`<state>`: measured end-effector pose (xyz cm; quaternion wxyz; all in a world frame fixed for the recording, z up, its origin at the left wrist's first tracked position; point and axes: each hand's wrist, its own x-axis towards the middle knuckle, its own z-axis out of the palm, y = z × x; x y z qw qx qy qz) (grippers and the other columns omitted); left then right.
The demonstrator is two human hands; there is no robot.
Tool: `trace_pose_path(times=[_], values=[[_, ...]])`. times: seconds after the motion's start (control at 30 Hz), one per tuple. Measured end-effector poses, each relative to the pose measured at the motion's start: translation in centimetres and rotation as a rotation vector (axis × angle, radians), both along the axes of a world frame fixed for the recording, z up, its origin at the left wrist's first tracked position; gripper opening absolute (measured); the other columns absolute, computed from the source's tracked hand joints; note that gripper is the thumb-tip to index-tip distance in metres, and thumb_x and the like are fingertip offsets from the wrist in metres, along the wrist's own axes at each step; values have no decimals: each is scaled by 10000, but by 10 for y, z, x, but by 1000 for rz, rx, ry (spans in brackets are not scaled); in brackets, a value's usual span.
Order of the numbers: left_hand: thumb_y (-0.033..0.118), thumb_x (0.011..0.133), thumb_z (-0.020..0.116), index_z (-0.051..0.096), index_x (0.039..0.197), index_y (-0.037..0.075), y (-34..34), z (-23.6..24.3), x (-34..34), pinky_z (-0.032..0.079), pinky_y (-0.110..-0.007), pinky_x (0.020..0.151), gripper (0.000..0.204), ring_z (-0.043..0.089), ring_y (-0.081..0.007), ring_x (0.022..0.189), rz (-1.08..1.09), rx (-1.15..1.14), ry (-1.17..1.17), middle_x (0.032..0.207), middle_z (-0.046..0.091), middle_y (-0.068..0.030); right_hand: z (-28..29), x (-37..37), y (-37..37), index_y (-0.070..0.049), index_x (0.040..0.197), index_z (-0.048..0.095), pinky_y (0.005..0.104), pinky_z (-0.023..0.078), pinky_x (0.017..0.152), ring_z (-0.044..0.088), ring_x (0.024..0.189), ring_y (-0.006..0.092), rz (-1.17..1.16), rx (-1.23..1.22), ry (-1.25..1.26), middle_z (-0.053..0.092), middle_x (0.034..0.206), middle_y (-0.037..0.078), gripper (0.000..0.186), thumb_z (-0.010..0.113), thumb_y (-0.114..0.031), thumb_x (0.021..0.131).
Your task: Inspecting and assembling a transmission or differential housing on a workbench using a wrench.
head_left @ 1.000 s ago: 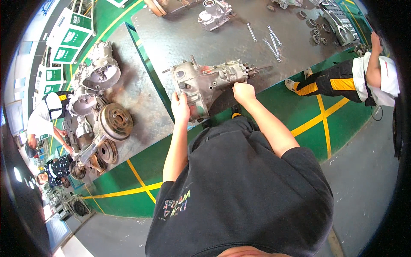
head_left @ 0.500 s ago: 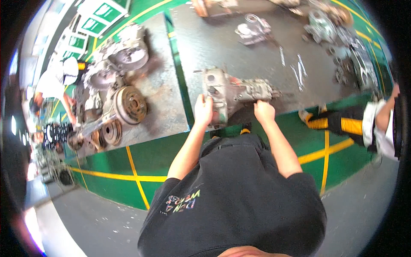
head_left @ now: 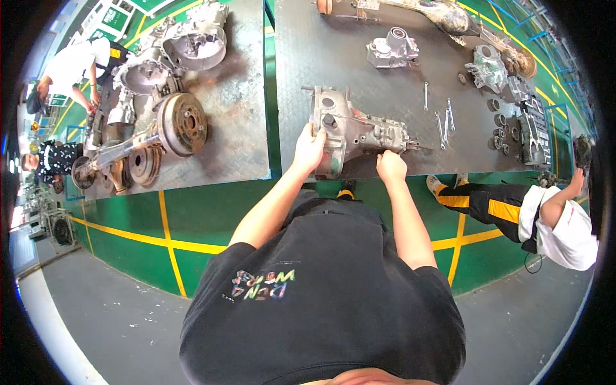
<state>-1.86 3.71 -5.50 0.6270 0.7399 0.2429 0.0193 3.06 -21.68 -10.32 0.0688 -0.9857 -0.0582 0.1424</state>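
A grey metal gearbox [head_left: 366, 131] lies on its side on the dark table, near the front edge, its wide bell end to the left and its narrow shaft end to the right. My left hand [head_left: 310, 151] is closed around the near rim of the bell end, thumb on top. At the narrow end, my right hand [head_left: 391, 167] forms a fist against the near side; its fingertips are hidden beneath the casing. Just beyond the shaft end lie several wrenches [head_left: 444, 128].
A smaller gear housing [head_left: 393, 50] sits farther back. Bearings and rings [head_left: 502, 138] lie at right beside a tool case [head_left: 534, 131]. The left table holds housings [head_left: 196, 45] and an axle with a brake drum [head_left: 183, 125]. One person [head_left: 558, 218] stands at right, others at far left.
My view has turned a little, shifting the tables within it, and the picture is sharper. Both hands keep their places on the gearbox, which shows no clear movement on the table.
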Motion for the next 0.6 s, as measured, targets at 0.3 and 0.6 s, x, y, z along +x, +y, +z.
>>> trace_pose_path(times=[0.3, 0.6], values=[[270, 932, 558, 494, 1183, -58, 0, -14, 3, 490, -422, 822, 418, 637, -378, 916, -85, 39, -189, 977, 642, -266, -14, 4, 5, -33, 849, 715, 493, 525, 794, 673, 868, 378, -45, -95, 19, 699, 907, 199, 370, 512, -328, 940], [235, 929, 578, 467, 1134, -41, 8, -9, 5, 477, -427, 839, 361, 628, -346, 922, -215, -75, -115, 986, 630, -255, 18, -57, 47, -3, 904, 678, 499, 516, 838, 647, 962, 418, -214, 17, 76, 670, 965, 270, 376, 570, -362, 875]])
